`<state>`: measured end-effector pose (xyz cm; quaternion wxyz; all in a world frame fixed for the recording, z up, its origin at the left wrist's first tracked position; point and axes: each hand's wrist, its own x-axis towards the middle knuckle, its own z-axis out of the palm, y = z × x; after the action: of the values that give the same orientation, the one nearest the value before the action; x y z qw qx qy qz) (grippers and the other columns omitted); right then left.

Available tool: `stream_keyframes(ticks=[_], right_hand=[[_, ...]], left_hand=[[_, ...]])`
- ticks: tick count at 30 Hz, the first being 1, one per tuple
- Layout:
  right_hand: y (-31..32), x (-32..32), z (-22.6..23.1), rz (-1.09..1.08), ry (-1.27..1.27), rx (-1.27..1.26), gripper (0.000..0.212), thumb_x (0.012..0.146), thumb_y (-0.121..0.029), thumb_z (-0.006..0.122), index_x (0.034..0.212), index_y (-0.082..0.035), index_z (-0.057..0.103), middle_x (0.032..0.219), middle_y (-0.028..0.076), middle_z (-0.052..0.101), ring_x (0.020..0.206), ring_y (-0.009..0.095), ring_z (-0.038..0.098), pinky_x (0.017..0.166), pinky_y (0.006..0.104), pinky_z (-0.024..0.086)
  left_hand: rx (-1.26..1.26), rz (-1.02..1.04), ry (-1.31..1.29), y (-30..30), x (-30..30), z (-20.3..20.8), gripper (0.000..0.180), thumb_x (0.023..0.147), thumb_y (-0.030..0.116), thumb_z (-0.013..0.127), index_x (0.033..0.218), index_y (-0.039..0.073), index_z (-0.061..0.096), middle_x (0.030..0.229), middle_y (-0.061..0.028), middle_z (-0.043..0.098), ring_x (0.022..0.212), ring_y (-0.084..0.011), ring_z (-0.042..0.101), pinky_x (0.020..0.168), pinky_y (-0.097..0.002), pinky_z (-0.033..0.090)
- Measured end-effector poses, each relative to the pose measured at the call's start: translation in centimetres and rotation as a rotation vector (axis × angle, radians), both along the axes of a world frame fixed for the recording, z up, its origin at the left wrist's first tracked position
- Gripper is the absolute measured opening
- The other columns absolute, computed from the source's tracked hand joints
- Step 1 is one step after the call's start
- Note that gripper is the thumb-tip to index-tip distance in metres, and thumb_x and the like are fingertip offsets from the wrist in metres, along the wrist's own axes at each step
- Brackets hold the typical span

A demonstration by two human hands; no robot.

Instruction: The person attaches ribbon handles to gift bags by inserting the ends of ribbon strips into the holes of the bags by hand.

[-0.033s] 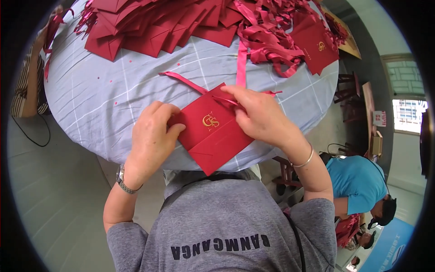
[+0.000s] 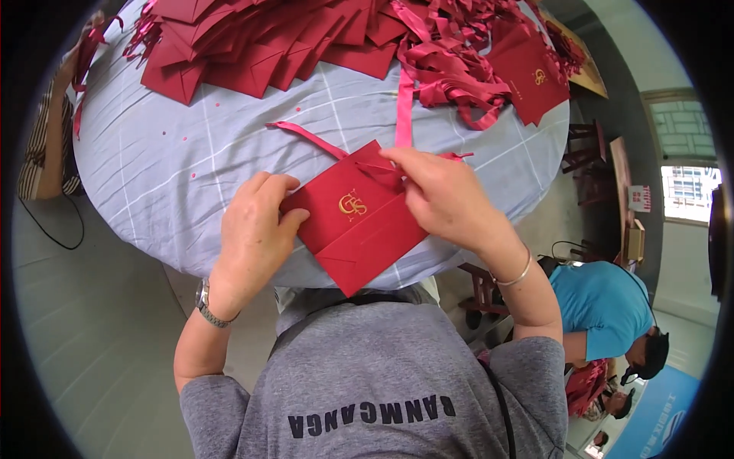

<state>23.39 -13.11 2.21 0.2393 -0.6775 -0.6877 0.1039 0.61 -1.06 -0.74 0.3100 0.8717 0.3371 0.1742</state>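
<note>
A flat red paper gift bag (image 2: 355, 237) with a gold monogram and a folded bottom flap lies tilted at the table's near edge. My left hand (image 2: 256, 226) holds its left edge between thumb and fingers. At the upper right edge, my right hand (image 2: 451, 200) grips the bag with thumb and index finger; its other fingers are partly hidden. Beyond the bag's top edge stretches a pink-red ribbon (image 2: 310, 139), its end lying on the cloth. Another ribbon strip (image 2: 404, 115) runs from behind my right hand toward the far heap.
Many flat red bags (image 2: 256, 57) are piled at the far side of the round, cloth-covered table (image 2: 153, 176). Tangled ribbons (image 2: 451, 69) and more bags (image 2: 527, 76) lie far right. A person in blue (image 2: 600, 306) bends at right; a striped sleeve (image 2: 38, 145) shows far left.
My right thumb has shifted slightly right, and more of the dark red fold beside it shows on the bag. My left hand has barely moved.
</note>
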Motion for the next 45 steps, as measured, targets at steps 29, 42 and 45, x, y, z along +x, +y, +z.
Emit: stream_keyframes(ticks=[29,42,45], right_hand=[[-6.5,4.6,-0.4,0.035,-0.023,0.031,0.026,0.076,0.002,0.064,0.101,-0.003,0.066,0.097,0.013,0.064,0.085,0.031,0.06,0.078,0.0362,0.049],[-10.4,3.1,3.1,-0.082,0.911,-0.172,0.027,0.073,0.005,0.06,0.099,0.004,0.065,0.085,0.013,0.068,0.067,0.019,0.061,0.061,0.0303,0.049],[-9.8,3.0,3.0,0.238,1.027,-0.082,0.04,0.069,0.01,0.059,0.109,0.005,0.065,0.089,0.016,0.069,0.074,0.021,0.065,0.066,0.0283,0.051]], left_hand=[[-0.233,0.043,0.099,0.4,1.2,1.7,0.017,0.073,0.007,0.069,0.085,-0.003,0.062,0.079,-0.0138,0.063,0.071,-0.0241,0.061,0.065,-0.0344,0.048],[-0.191,0.02,0.071,2.7,1.9,1.0,0.013,0.074,0.008,0.065,0.083,-0.002,0.062,0.075,-0.0157,0.065,0.07,-0.0294,0.063,0.065,-0.0383,0.048],[-0.174,-0.014,0.115,2.7,2.4,1.4,0.014,0.075,0.007,0.064,0.086,-0.001,0.062,0.076,-0.0167,0.065,0.072,-0.0322,0.063,0.066,-0.0395,0.048]])
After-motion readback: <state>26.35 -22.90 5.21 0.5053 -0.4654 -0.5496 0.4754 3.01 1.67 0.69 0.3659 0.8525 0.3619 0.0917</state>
